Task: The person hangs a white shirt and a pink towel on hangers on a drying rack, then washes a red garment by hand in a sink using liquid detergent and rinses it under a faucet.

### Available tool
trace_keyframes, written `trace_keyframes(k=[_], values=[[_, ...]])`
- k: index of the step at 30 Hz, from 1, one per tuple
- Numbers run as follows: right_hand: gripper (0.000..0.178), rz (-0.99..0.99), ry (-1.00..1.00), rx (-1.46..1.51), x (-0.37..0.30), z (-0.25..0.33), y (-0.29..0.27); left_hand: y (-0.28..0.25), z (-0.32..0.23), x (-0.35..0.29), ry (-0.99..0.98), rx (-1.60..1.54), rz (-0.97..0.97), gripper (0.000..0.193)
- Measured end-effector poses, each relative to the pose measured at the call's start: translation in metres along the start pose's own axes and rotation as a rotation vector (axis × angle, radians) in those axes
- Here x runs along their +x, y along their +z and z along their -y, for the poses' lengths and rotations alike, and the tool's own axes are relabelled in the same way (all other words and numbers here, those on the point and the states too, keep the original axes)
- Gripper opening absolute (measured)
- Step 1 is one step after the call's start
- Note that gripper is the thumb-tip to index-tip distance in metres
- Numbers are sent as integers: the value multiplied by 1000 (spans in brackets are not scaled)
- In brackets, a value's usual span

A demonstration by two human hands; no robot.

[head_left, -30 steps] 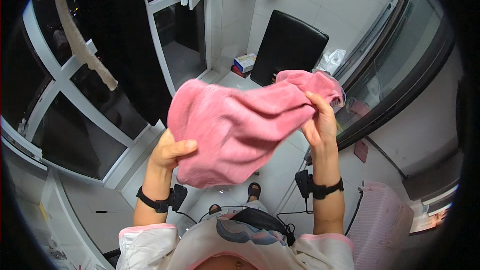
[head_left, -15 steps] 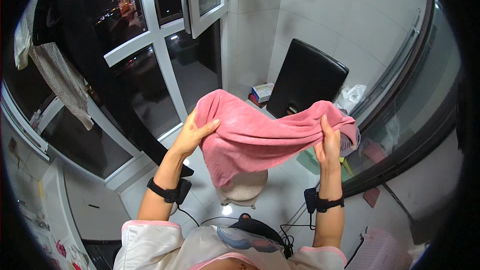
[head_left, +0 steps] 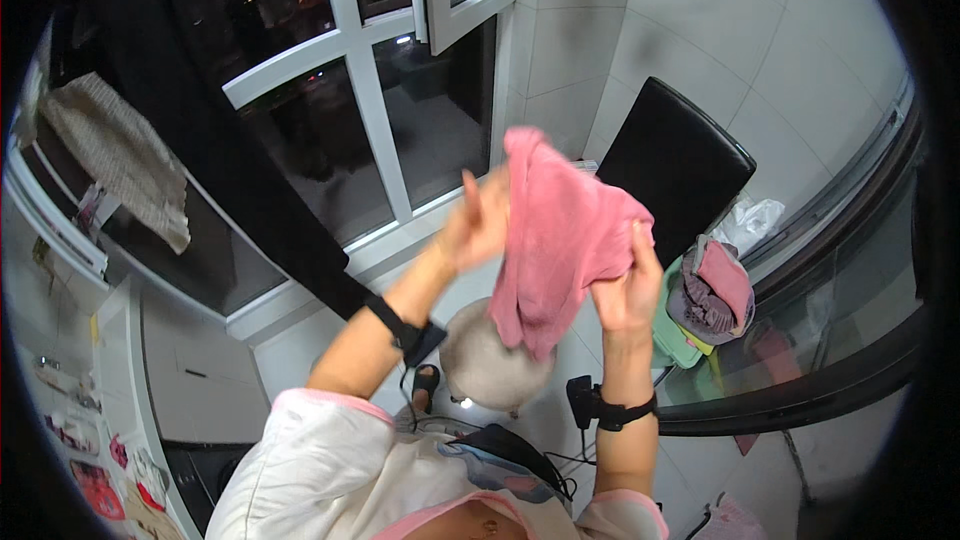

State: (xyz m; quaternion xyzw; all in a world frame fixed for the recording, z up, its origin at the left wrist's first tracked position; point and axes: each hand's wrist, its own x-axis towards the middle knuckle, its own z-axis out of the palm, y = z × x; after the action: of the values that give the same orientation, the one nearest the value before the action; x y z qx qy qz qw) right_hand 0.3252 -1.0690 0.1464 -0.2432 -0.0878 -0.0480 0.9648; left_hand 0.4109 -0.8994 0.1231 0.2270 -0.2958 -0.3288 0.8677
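Note:
A soft pink cloth (head_left: 560, 230) hangs bunched in front of me, its lower end dangling over a round beige stool (head_left: 485, 370). My right hand (head_left: 632, 285) grips its right edge, thumb pressed on the fabric. At the cloth's left side is my left hand (head_left: 475, 225), blurred by motion. Its thumb stands up apart from the other fingers, which are partly hidden by the fabric. Both wrists wear black straps with small cabled boxes.
A black chair (head_left: 675, 165) stands by the tiled wall. Right of the cloth, folded grey and pink clothes (head_left: 715, 290) lie on a green container (head_left: 675, 340) beside a white plastic bag (head_left: 750, 225). Dark window panes (head_left: 435, 110) and a black curtain (head_left: 240, 160) are at the left.
The cloth, stretched between both hands before, is now gathered closer together. My left hand has moved right and upward and its thumb has come off the fabric. The view has shifted left.

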Motion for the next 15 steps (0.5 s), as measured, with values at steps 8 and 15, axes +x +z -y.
trace_keyframes(k=[8, 15], values=[[11, -229, -141, 217, 50, 2, -12, -60, 106, -44, -690, 600, 51, 35], [18, -60, -245, 147, 40, 75, 20, -81, 68, -52, -657, 494, -13, 41]])
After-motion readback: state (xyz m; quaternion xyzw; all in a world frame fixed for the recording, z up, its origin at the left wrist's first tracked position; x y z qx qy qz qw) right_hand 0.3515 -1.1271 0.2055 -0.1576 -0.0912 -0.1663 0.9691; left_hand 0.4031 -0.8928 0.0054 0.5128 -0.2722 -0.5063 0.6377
